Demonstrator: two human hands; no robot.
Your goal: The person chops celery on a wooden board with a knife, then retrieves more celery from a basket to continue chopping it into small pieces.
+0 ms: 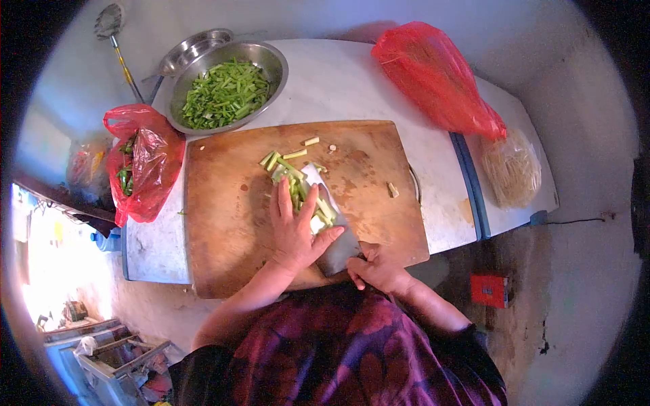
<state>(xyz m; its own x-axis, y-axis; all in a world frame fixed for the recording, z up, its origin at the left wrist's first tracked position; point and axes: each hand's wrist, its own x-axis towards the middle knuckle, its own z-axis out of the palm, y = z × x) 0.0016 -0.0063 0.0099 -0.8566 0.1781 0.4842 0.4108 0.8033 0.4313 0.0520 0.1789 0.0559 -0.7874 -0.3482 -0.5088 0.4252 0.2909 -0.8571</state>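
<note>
On a wooden cutting board (223,210), a wide-bladed cleaver (342,252) lies nearly flat. My right hand (380,269) is closed around its handle near the board's front edge. Cut pale-green stalk pieces (325,210), which look like celery, rest on and beside the blade. Over them my left hand (295,238) lies with its fingers spread, touching the pieces and partly hiding them. A few loose pieces (295,154) are scattered further back on the board. Behind the board stands a metal bowl (278,68) holding chopped green stalks (227,93).
A red plastic bag (152,172) with green vegetables stands left of the board. Another red bag (433,78) lies at the back right, beside a clear bag of noodle-like strands (511,172). A second metal bowl (196,51) and a long-handled strainer (120,57) are at the back left.
</note>
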